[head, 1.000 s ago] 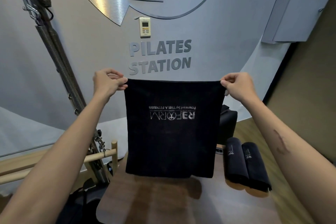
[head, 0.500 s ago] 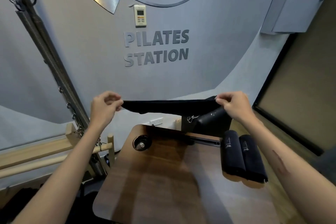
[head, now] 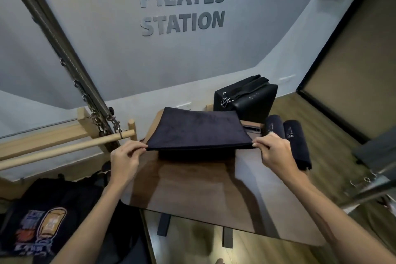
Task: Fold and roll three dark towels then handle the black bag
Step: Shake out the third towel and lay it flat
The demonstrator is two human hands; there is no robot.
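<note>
Grey wall (head: 107,49) rose behind the table, w/ raised lettering "PILATES STATION" (head: 182,6) well above the table's far edge. Wooden table (head: 203,195) was the landmark: brown top, near edge toward the person. Black bag (head: 248,98) stood upright at the table's far right corner, strap across its top, small metal clip on its left face. Wooden bar (head: 64,148) ran off the table's left side, w/ a chain & a spring hanging to it. Dark printed cloth (head: 42,221) lay low, off the table's near-left corner; couldn't tell what it was.

Dark towel (head: 197,130), folded flat, was held spread over the table's far half, near edge lifted off the top, far edge toward the bag. Whether the far edge touched the wood: couldn't tell.

Two rolled towels (head: 287,135) lay side by side on the table's right edge, touching each other, just in front of the bag.

Left hand (head: 125,156) pinched the towel's near-left corner betw. thumb & curled fingers. Right hand (head: 276,152) pinched the near-right corner the same way, partly in front of the rolled pair.
</note>
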